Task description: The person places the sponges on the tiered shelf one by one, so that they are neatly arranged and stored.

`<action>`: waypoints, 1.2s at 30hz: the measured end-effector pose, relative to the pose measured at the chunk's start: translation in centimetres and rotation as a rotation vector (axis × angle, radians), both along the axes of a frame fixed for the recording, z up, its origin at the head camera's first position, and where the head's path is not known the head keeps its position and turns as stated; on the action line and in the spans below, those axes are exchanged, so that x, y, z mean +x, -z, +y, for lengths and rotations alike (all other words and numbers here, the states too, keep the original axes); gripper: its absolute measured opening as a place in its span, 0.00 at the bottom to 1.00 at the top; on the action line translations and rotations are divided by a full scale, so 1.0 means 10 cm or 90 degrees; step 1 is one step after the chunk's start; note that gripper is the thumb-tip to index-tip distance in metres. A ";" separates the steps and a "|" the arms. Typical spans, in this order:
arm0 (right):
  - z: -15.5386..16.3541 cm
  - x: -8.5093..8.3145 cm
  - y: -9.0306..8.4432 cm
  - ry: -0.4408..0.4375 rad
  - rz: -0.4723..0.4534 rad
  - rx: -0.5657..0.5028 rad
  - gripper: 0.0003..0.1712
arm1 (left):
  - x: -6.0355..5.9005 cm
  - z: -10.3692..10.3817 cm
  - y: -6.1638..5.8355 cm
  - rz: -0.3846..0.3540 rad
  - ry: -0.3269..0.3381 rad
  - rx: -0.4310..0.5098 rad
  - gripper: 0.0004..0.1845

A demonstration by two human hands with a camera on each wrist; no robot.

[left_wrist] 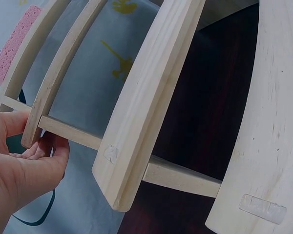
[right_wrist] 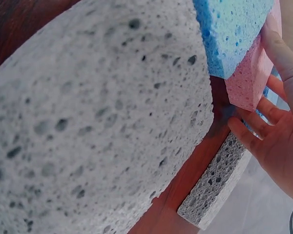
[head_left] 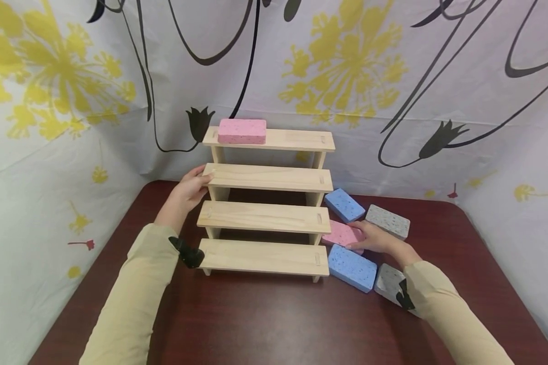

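the left hand (head_left: 189,190) grips the left end of the second-highest step of the wooden tiered shelf (head_left: 265,218), fingers curled round its edge, while the right hand (head_left: 376,239) closes thumb and fingers on the pink sponge (head_left: 342,234) lying on the table (head_left: 255,324) just right of the shelf, between the two blue sponges (head_left: 344,205) (head_left: 351,267). one pink sponge on the top step (head_left: 242,131) is already placed at the far left. by judgement the work is at an early stage: three steps are bare, and the held pink sponge, both blue ones and two grey sponges (head_left: 388,221) (head_left: 389,282) remain on the table.
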State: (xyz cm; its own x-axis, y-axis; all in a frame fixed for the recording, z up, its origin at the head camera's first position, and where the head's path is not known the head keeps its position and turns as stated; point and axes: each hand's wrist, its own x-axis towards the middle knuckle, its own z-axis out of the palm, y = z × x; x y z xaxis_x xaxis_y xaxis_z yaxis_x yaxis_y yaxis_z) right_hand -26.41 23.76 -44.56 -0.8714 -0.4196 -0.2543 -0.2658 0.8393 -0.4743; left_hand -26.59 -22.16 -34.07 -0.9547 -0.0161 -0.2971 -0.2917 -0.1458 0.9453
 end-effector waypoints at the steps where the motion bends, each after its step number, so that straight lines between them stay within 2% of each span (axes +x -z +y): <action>1: 0.00 0.00 0.00 -0.003 0.003 -0.004 0.47 | 0.00 0.00 0.00 0.000 -0.002 -0.001 0.33; 15: 0.07 0.01 0.03 -0.012 0.006 -0.043 0.46 | -0.01 0.02 0.03 -0.001 -0.005 -0.005 0.33; 22: 0.01 0.00 0.03 -0.027 0.054 -0.016 0.42 | -0.01 -0.01 0.03 0.004 0.000 -0.007 0.34; 27: -0.01 0.00 0.03 -0.014 0.068 0.015 0.42 | -0.01 0.02 0.03 0.004 -0.003 -0.001 0.33; 36: 0.09 0.00 -0.07 0.007 0.086 0.002 0.43 | -0.01 0.00 0.03 0.010 0.000 0.000 0.34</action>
